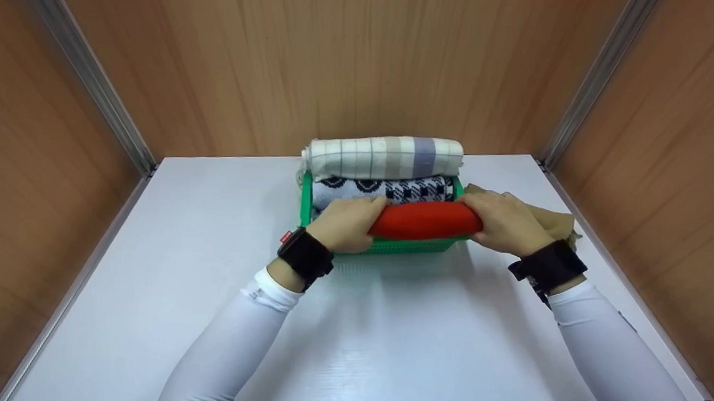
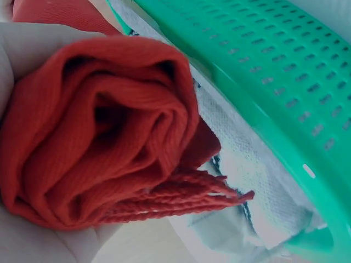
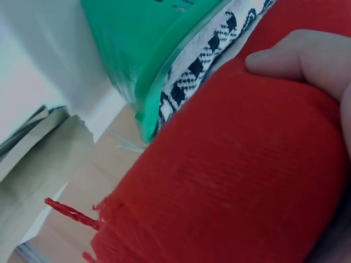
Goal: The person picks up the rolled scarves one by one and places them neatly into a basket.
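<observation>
A rolled red scarf (image 1: 426, 221) with twisted fringe is held at both ends, over the near side of a green plastic basket (image 1: 412, 247). My left hand (image 1: 345, 225) grips its left end; the left wrist view shows the spiral of the rolled scarf (image 2: 104, 131) against the palm. My right hand (image 1: 506, 222) grips the right end, its thumb lying along the red cloth (image 3: 219, 170) in the right wrist view. Behind it in the basket lies a rolled black-and-white patterned scarf (image 1: 420, 189). A rolled cream plaid scarf (image 1: 367, 158) lies at the basket's back.
A tan fringed cloth (image 1: 552, 220) lies on the white table (image 1: 213, 231) right of the basket, partly hidden by my right hand. Wood-grain panels (image 1: 362, 64) stand at the back and both sides, with metal strips (image 1: 100, 73) at the corners.
</observation>
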`<move>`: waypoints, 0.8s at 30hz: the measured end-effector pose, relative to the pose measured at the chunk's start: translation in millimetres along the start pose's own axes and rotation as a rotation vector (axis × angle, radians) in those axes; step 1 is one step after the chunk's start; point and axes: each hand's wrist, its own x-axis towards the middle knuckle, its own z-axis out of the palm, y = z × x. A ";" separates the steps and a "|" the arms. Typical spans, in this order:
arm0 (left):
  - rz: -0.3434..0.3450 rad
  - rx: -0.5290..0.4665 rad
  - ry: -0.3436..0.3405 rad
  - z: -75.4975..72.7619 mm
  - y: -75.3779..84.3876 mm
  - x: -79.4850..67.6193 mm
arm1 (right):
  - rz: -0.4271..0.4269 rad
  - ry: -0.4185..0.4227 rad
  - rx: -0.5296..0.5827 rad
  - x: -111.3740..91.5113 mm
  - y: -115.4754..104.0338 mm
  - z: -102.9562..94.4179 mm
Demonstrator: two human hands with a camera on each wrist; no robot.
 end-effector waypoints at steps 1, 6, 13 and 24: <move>-0.003 -0.001 0.002 -0.8 -1.4 -0.9 | -0.003 -0.003 0.001 1.6 -0.9 0.3; -0.020 0.004 0.005 -3.3 -8.9 -5.1 | -0.011 -0.011 -0.001 9.2 -5.2 2.6; -0.045 0.007 0.003 -6.0 -19.8 -10.8 | -0.050 -0.027 -0.004 20.2 -11.5 5.5; -0.060 0.017 0.002 -6.0 -39.2 -15.1 | -0.052 -0.076 0.029 32.8 -17.2 12.3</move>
